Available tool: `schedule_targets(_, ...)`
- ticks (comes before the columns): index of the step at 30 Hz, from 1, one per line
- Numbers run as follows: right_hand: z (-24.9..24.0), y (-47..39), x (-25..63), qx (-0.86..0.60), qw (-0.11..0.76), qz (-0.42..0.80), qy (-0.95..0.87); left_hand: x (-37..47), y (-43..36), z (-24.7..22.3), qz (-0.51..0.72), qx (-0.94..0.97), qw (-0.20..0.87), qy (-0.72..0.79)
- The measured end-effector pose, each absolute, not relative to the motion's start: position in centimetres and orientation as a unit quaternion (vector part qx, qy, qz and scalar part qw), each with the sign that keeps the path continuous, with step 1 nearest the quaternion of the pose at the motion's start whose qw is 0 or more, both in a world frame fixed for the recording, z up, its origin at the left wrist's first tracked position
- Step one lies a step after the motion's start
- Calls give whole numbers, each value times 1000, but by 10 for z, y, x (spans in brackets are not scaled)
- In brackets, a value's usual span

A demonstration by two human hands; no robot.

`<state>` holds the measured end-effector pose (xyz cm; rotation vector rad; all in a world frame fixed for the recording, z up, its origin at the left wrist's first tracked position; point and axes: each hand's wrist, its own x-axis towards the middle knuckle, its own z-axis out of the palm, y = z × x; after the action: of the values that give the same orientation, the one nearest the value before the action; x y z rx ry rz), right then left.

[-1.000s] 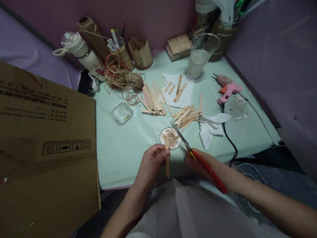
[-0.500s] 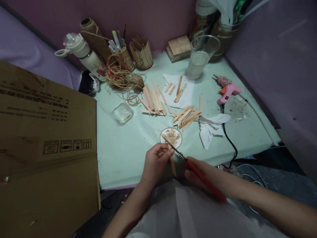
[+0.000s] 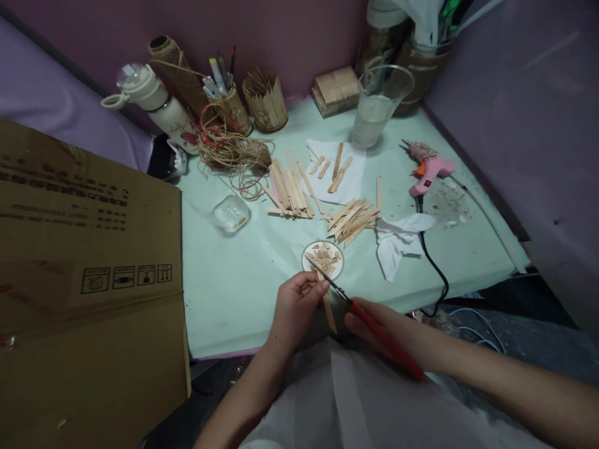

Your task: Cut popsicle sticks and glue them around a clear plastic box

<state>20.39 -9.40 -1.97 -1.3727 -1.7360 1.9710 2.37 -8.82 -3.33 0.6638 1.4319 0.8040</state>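
Lower centre of frame: left hand (image 3: 299, 302), fingers pinching stick (image 3: 329, 313), its top end by dish (image 3: 336, 252). Right hand (image 3: 374, 321), just right of it, fingers closed round red handles of cutter (image 3: 387, 340); blades slant up-left across stick, tips over dish. Chips (image 3: 322, 254) in dish.

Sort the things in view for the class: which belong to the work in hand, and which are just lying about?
In the work:
- wooden stick, in the left hand
- red-handled cutters, in the right hand
- dish of wood bits, probably

Lying about:
- pink glue gun
- bottle
- plastic cup
- twine
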Motion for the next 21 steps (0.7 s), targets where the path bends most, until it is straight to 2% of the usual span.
schedule_targets(3, -23, -95, 204, -479, 53, 670, -565, 24, -88, -33, 352, 269, 644, 624)
schedule_targets(9, -13, -90, 206, -448, 54, 674, -585, 24, -87, -31, 351, 261, 649, 622)
schedule_targets(14, -9, -90, 206, -441, 23, 656, -612, 23, -87, -29, 348, 269, 653, 616)
schedule_targets(21, -9, -92, 203, -453, 48, 674, -581, 23, -87, -30, 345, 275, 650, 618)
